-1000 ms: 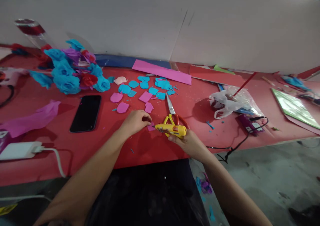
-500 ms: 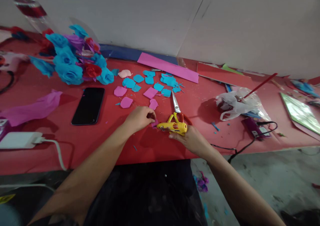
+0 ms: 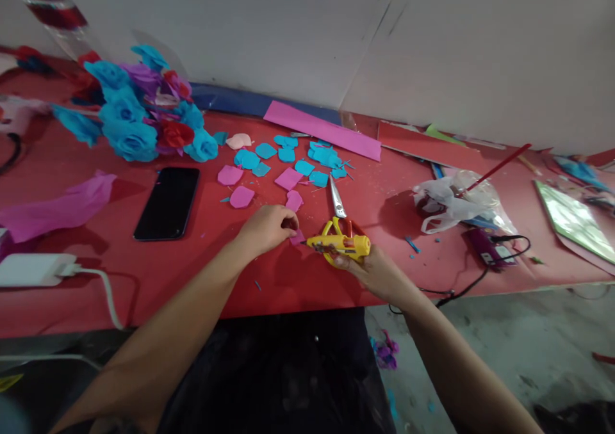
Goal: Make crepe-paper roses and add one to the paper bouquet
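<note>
My left hand pinches a small pink paper piece over the red table. In my right hand is a yellow glue gun, its dark nozzle pointing left at the pink piece. Scissors lie beneath and behind the glue gun, blades away from me, handles partly hidden by it. Beyond my hands are several pink petals and several blue petals, lying flat.
Paper flowers stand at the back left, near a black phone and a white charger. On the right are a plastic bag with a red straw and a purple box. A pink strip lies near the wall.
My right hand and the glue gun have shifted slightly right, and more of the pink piece and scissor handles shows. My left hand keeps its pinch.
</note>
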Demonstrator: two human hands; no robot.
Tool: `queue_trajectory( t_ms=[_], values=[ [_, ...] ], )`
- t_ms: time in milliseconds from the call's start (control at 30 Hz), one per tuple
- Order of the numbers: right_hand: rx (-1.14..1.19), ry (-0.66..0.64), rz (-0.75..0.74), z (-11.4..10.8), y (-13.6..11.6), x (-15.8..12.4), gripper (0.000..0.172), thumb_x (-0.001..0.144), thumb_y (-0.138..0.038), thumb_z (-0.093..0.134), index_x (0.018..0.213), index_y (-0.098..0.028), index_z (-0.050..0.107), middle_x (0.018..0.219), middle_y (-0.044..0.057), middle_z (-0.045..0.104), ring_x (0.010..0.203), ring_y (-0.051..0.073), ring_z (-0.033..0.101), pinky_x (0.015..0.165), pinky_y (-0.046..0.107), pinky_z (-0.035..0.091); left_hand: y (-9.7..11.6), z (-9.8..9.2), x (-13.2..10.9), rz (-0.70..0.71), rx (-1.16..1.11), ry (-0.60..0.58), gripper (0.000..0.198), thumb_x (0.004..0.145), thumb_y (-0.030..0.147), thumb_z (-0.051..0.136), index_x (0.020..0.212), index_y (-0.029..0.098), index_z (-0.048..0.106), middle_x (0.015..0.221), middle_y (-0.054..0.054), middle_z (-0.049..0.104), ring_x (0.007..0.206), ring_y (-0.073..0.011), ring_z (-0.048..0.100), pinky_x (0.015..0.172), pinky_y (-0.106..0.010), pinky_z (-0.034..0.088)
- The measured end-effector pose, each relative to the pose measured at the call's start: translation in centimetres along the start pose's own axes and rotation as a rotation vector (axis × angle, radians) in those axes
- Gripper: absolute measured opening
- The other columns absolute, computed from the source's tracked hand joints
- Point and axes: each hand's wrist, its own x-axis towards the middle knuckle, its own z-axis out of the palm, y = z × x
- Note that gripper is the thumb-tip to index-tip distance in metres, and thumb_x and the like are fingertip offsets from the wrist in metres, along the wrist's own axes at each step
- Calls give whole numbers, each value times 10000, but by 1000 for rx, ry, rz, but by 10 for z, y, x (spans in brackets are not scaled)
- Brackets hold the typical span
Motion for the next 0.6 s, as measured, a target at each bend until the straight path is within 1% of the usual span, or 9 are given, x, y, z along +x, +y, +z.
queue_trajectory(
  t_ms=[33,67,133,167,200,267,367,467,600],
  values=[
    [56,-4,22,-2,2,-3,308,886,-419,532,1129,-271,648,1006,33,704,924,192,652,818,314,514,0,0,0,3,-6,0,89,701,212,634,752,200,705,771,-35,693,710,-174,592,617,-279,377],
    [130,-2,59,-4,4,-6,321,878,-454,534,1087,-243,656,877,35,701,794,176,653,718,291,520,-1,0,0,6,-11,-1,90,703,216,630,752,200,703,769,-36,691,709,-174,591,616,-278,377],
    [342,28,145,-11,7,-11,373,855,-527,535,982,-196,651,661,10,624,551,132,559,532,251,456,-2,0,0,8,-13,3,94,705,222,620,753,203,698,765,-36,691,702,-175,591,608,-275,378],
    [473,48,177,-16,9,-13,405,849,-559,521,950,-185,638,634,3,596,495,115,503,489,244,416,-3,0,0,9,-8,5,97,704,223,614,753,205,696,763,-35,690,696,-174,591,606,-274,379],
    [612,75,193,-21,9,-14,432,851,-582,495,941,-179,623,653,7,595,479,107,471,476,243,393,-4,0,0,6,-1,13,98,703,226,607,749,209,692,763,-33,691,693,-174,592,605,-273,383],
    [872,126,195,-32,9,-15,451,870,-583,427,964,-176,599,766,39,626,506,111,471,494,252,394,-5,0,0,8,9,4,109,706,240,587,746,215,685,766,-26,693,695,-177,599,615,-274,395],
    [1126,166,172,-47,11,-13,387,866,-480,396,984,-162,583,866,72,646,552,131,495,538,270,428,-9,0,2,13,-6,-13,134,708,270,567,756,214,679,783,-29,703,721,-193,616,642,-283,419],
    [1254,167,132,-55,19,-14,329,822,-358,392,1005,-153,574,880,72,659,572,136,519,575,272,455,-10,0,3,9,-33,-21,157,710,320,565,757,220,677,806,-26,717,731,-203,630,671,-294,438],
    [1282,155,140,-57,32,-18,338,773,-277,385,1020,-143,574,894,74,678,602,149,567,619,287,493,-7,-2,3,-40,-58,-4,254,734,432,553,772,221,690,827,-31,731,757,-221,644,684,-298,450]
  ],
)
